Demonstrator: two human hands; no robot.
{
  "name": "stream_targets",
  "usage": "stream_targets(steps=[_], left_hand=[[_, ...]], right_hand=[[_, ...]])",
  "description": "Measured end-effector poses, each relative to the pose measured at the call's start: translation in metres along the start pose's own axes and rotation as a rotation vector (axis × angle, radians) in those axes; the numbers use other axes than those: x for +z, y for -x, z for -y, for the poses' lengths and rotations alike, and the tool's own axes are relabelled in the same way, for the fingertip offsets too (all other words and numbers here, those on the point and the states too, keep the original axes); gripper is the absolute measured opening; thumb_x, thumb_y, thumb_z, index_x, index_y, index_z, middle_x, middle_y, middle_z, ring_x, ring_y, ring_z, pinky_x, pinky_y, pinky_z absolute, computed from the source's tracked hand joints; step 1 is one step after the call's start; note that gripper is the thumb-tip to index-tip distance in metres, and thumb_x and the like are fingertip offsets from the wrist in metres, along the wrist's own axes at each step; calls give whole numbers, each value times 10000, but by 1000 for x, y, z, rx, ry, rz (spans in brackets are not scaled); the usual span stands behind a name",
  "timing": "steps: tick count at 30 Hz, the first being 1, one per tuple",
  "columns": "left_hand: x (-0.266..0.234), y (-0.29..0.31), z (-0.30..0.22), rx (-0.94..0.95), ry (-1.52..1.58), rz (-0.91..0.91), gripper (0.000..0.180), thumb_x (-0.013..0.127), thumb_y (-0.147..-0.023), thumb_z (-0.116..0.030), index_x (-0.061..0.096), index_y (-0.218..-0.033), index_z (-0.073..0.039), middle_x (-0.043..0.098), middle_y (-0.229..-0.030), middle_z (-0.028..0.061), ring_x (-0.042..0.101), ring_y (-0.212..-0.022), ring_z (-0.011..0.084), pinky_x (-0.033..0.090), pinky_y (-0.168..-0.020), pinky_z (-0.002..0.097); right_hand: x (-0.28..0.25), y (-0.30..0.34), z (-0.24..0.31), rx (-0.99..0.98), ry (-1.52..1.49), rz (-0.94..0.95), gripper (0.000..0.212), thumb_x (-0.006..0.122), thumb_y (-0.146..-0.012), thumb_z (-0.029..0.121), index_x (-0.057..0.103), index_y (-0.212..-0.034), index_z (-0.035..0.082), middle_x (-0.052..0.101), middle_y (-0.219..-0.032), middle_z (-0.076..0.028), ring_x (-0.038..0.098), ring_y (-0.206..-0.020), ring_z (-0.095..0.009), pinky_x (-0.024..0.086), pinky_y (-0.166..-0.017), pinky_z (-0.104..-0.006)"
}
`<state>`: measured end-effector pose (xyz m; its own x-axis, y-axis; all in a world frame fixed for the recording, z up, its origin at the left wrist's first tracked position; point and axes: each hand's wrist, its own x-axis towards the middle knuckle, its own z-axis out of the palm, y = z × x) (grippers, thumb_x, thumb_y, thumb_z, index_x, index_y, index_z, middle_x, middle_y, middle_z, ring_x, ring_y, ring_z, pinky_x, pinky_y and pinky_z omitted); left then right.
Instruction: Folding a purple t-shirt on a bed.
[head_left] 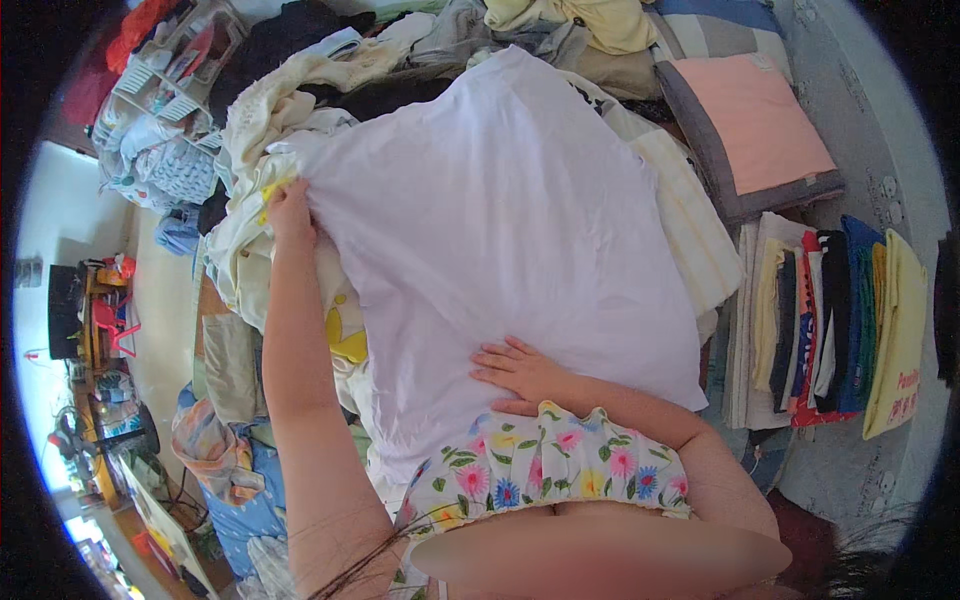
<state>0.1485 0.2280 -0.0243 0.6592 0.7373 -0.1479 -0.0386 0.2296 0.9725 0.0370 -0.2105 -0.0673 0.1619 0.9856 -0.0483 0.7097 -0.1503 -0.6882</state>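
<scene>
Covering heaped clothes [268, 118] (pink cushion [752, 128] beside), white cloth [505, 215] lies spread out.

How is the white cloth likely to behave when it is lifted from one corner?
The white cloth would probably sag floppily, since soft wrinkles cross it. It may be light for its width: the left hand grips just its edge.

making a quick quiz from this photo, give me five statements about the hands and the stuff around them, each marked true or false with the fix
1. The left hand holds the left edge of the white cloth. True.
2. The right hand is clenched in a fist. False: it lies open on the cloth.
3. A pink cushion with a grey border lies at upper right. True.
4. The row of folded clothes is left of the cloth. False: it is to the right.
</scene>
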Motion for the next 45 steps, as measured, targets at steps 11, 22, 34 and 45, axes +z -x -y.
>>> stream_targets(steps=[11,22,34,45], left_hand=[[42,16,-12,-585,-154,507,346,506,-875,-317,549,-1087,-46,604,-782,48,541,-548,115,469,-531,252],[62,37,62,-608,-14,657,284,500,-828,-173,557,-1059,-19,623,-958,101,615,-833,237,520,-722,363],[135,138,70,570,-578,968,524,507,-718,11,492,-1240,-34,492,-1279,161,492,-1147,283,390,-965,339],[86,64,100,151,-806,275,446,701,-739,-291,575,-1015,37,613,-1010,146,595,-878,245,475,-750,352]], right_hand=[[-2,4,-2,11,-28,-51,591,441,-892,471,417,-1320,63,326,-1425,-158,238,-1357,-290,143,-1109,-485],[3,1,-3,3,-37,-56,589,472,-879,451,416,-1325,71,335,-1420,-155,252,-1350,-300,155,-1102,-490],[3,4,-2,18,-51,-77,551,500,-869,428,451,-1291,76,378,-1391,-149,283,-1335,-302,169,-1097,-490],[5,2,-4,3,-72,-101,570,493,-865,435,453,-1282,48,386,-1380,-162,291,-1329,-298,180,-1095,-497]])
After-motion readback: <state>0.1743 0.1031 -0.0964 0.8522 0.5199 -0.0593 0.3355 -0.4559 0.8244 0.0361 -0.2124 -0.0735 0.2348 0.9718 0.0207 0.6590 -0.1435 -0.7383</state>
